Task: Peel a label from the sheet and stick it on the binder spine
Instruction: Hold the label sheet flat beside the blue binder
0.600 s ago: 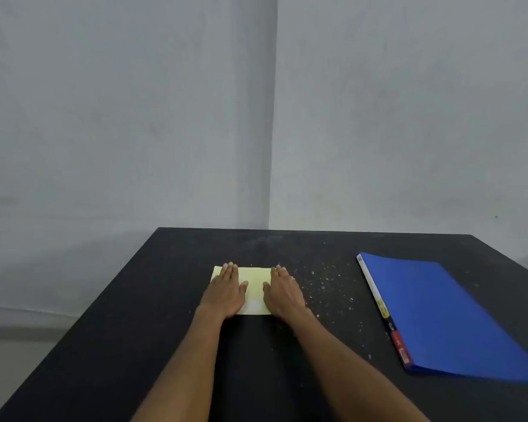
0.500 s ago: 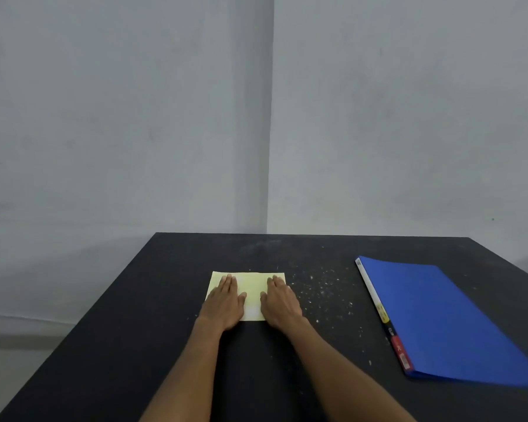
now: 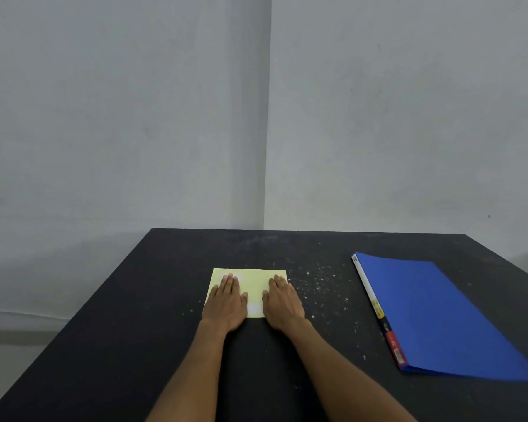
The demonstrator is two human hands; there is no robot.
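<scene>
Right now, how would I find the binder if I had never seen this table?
Start at the black table in the corner of the grey walls. Look to its right side, away from the yellow sheet under both hands. The binder lies flat and closed there: the only blue thing, with a white spine facing the hands.

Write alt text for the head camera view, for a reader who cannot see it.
Both hands, left hand and right hand, lie flat on a yellow label sheet on a black table. A closed blue binder lies apart to the right, spine toward the hands.

Binder spine (image 3: pixel 378 312) print illegible
</scene>
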